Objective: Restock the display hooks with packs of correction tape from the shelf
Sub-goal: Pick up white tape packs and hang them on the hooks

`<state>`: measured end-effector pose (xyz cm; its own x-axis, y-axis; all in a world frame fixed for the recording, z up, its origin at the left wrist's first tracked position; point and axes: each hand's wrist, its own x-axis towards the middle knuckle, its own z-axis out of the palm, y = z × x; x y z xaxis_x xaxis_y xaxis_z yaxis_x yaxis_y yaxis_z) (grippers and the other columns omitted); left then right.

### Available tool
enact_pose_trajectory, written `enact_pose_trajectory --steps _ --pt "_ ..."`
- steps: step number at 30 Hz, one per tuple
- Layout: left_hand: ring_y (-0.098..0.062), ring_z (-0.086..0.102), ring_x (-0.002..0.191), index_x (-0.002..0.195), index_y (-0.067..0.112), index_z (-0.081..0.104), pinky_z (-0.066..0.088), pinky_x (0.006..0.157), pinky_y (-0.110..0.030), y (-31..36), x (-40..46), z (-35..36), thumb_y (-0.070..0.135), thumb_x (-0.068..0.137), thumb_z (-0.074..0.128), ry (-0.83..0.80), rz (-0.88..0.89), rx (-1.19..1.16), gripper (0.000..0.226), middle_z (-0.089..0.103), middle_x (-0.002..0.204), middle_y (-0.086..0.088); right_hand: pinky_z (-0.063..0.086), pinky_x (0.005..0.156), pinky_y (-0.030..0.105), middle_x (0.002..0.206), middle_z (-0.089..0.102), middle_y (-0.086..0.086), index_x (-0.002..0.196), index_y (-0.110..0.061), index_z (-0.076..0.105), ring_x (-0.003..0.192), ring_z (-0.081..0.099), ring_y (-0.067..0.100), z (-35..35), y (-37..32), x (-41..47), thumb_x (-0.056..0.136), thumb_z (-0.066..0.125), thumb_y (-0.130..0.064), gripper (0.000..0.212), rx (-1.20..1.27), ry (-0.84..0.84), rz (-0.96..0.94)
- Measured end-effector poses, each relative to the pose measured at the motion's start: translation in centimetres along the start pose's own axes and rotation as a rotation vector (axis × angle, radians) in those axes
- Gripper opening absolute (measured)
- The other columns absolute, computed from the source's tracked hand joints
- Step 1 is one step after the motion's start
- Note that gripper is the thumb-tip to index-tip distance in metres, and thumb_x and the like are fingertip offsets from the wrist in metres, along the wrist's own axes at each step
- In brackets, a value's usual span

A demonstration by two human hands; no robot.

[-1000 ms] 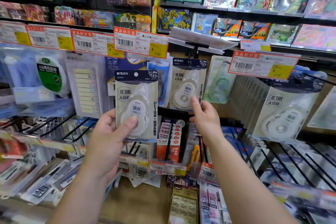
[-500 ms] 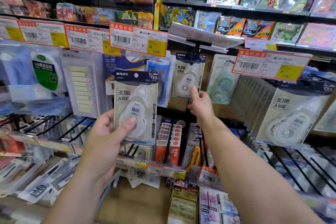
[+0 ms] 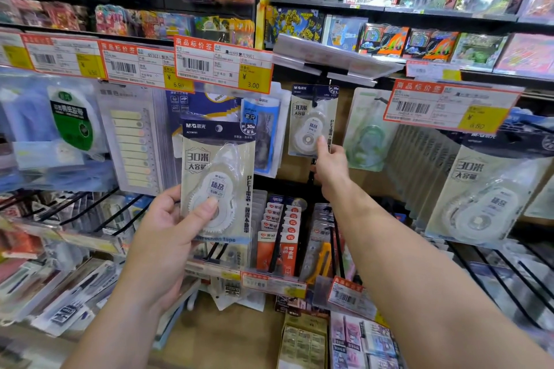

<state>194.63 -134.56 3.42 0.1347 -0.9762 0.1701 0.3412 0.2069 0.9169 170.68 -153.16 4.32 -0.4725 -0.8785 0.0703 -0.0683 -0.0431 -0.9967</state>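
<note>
My left hand [image 3: 168, 234] grips a pack of correction tape [image 3: 215, 165] upright in front of the display, thumb pressed on the white dispenser. My right hand [image 3: 331, 168] reaches further back and pinches the lower right corner of a second correction tape pack [image 3: 308, 111]. That pack hangs on a black display hook [image 3: 314, 100] under a flipped-up clear label holder [image 3: 329, 60]. The fingers behind the pack are hidden.
A thick row of the same packs [image 3: 479, 198] hangs at the right under a red price tag [image 3: 449, 105]. Left hooks carry sticky flags [image 3: 132, 144] and green tape [image 3: 72, 120]. Red price tags [image 3: 221, 66] jut forward. Bare black hooks [image 3: 120, 213] stick out lower left.
My right hand has slid the hanging pack back along its hook, away from me. My left hand has kept its pack almost still.
</note>
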Motion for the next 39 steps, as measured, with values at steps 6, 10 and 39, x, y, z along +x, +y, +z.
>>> enact_pose_trajectory --steps 6,10,39 --pt "-0.009 0.074 0.078 0.113 0.019 0.061 0.053 0.056 -0.015 0.1 -0.4 0.5 0.017 0.076 0.067 -0.007 -0.001 0.011 0.038 0.077 0.096 -0.001 0.047 0.102 0.048 0.128 0.058 0.006 0.138 -0.015 0.044 0.114 0.06 0.028 -0.1 0.0 0.0 0.094 0.048 -0.057 0.061 -0.02 -0.03 0.014" --pt "-0.008 0.074 0.078 0.111 0.021 0.061 0.053 0.056 -0.014 0.2 -0.8 0.6 0.014 0.079 0.067 -0.004 -0.006 0.008 0.034 0.077 0.096 0.0 0.053 0.09 0.042 0.125 0.061 0.005 0.136 -0.014 0.049 0.106 0.064 0.027 -0.7 0.2 -0.9 0.092 0.05 -0.058 0.062 -0.047 -0.054 0.047" --pt "-0.016 0.073 0.097 0.122 0.022 0.054 0.057 0.083 -0.036 1.1 -2.8 7.5 0.011 0.094 0.062 -0.226 0.043 0.109 0.031 0.076 0.106 0.0 0.044 0.053 0.029 0.067 0.062 0.006 0.088 -0.033 0.06 0.057 0.055 0.017 -8.7 -2.6 -21.4 0.088 0.059 -0.05 0.016 -0.337 -0.219 -0.468"
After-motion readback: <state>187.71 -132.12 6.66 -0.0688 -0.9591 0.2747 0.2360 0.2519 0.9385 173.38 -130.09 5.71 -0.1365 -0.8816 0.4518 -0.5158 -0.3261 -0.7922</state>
